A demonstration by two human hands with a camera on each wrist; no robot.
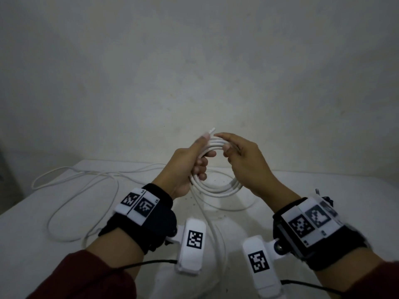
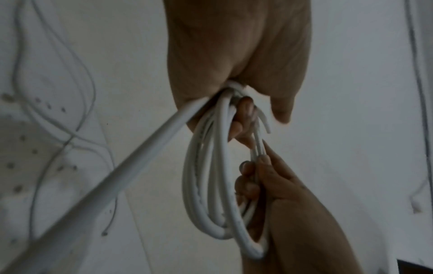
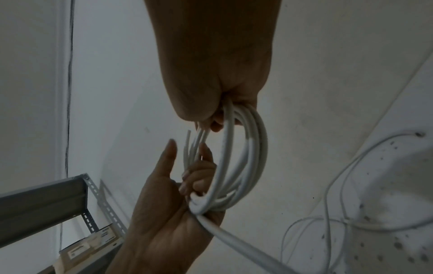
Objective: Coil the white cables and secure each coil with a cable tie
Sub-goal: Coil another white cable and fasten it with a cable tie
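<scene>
Both hands hold a white cable coil (image 1: 218, 188) of several loops up above the white table (image 1: 323, 184). My left hand (image 1: 194, 160) grips the coil's left side, thumb stretched along it. The cable's short free end (image 1: 212, 131) sticks up past the thumb. My right hand (image 1: 235, 149) curls its fingers round the coil's upper right side. In the left wrist view the coil (image 2: 211, 185) hangs from the left hand (image 2: 234, 64) and the right hand (image 2: 269, 185) pinches its strands. The right wrist view shows the coil (image 3: 248, 157), the right hand (image 3: 218, 74) and the left hand (image 3: 164, 213). No cable tie is visible.
The cable's uncoiled tail (image 1: 216, 231) drops from the coil toward me. Loose thin white cable (image 1: 75, 184) lies in wide loops on the table's left half. A grey metal shelf frame (image 3: 46, 200) stands off to the left. A bare wall (image 1: 194, 61) rises behind the table.
</scene>
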